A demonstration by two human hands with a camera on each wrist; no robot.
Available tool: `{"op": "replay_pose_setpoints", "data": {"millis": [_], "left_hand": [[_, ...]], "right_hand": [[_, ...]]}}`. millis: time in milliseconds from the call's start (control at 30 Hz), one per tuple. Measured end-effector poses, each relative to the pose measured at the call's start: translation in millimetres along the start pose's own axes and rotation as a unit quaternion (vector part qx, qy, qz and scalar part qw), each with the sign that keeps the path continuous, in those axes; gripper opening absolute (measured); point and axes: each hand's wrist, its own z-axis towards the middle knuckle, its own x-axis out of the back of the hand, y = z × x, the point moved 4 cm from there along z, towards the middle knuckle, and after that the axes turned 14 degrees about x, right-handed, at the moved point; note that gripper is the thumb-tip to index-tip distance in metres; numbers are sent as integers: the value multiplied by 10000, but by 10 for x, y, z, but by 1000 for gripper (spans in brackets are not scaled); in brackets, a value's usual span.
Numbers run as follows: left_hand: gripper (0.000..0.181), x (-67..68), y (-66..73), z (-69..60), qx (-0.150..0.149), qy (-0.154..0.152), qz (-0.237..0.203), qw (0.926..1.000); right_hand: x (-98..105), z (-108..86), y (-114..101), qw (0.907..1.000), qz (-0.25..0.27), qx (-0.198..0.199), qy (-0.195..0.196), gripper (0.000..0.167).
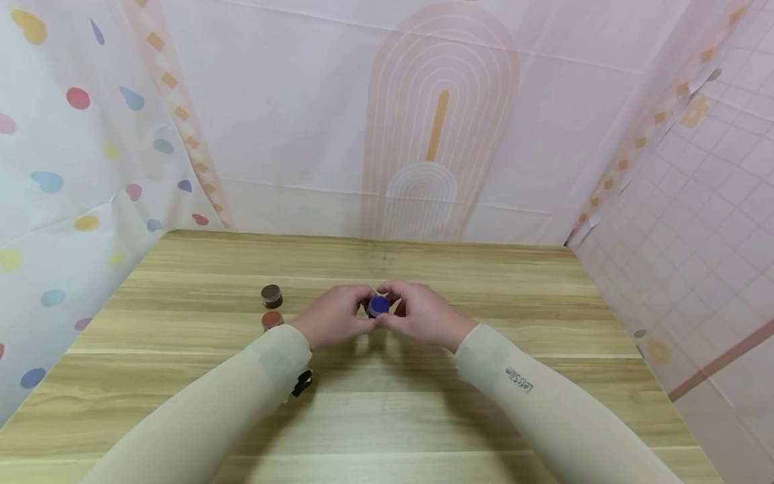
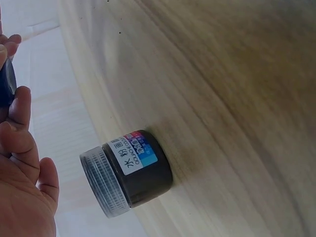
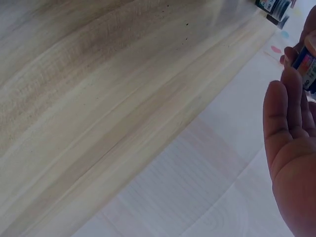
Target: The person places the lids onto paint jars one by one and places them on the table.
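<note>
A small gouache paint jar [image 1: 379, 306] with deep blue paint is held between both hands near the middle of the table. From its left side, my left hand [image 1: 338, 314] grips it with thumb and fingers. Opposite, my right hand [image 1: 426, 314] pinches it between thumb and fingers. The blue jar [image 3: 306, 66] shows part of its label in the right wrist view, raised off the tabletop. In the left wrist view only an edge of the blue jar [image 2: 7, 84] appears among the fingers.
Left of the hands, a dark brown paint jar [image 1: 271, 296] stands behind a red paint jar [image 1: 272, 318], partly hidden by my left wrist. A dark jar [image 2: 143, 170] with a clear ribbed lid stands close to the left wrist camera. Patterned cloth [image 1: 290, 134] hangs behind the wooden table [image 1: 375, 430].
</note>
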Motion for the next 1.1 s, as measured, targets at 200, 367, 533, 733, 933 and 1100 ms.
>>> {"op": "replay_pose_setpoints", "data": {"millis": [200, 367, 533, 733, 933, 1100], "left_hand": [[19, -3, -10, -4, -59, 44, -45, 10000], [22, -6, 15, -6, -67, -10, -53, 10000], [23, -18, 11, -6, 44, -64, -29, 10000], [22, -18, -5, -11, 16, -48, -18, 10000], [20, -11, 5, -26, -21, -54, -53, 10000], [20, -16, 17, -27, 35, -98, -61, 9999]], "right_hand": [[-10, -5, -15, 9998, -4, 159, -69, 32], [-14, -15, 18, 9997, 115, -189, 43, 23], [-18, -24, 30, 9996, 161, -232, 47, 30], [-23, -43, 12, 9998, 212, 70, -8, 35], [-31, -46, 3, 9997, 224, 35, 41, 29], [-28, -37, 1, 9996, 136, -202, 129, 26]]}}
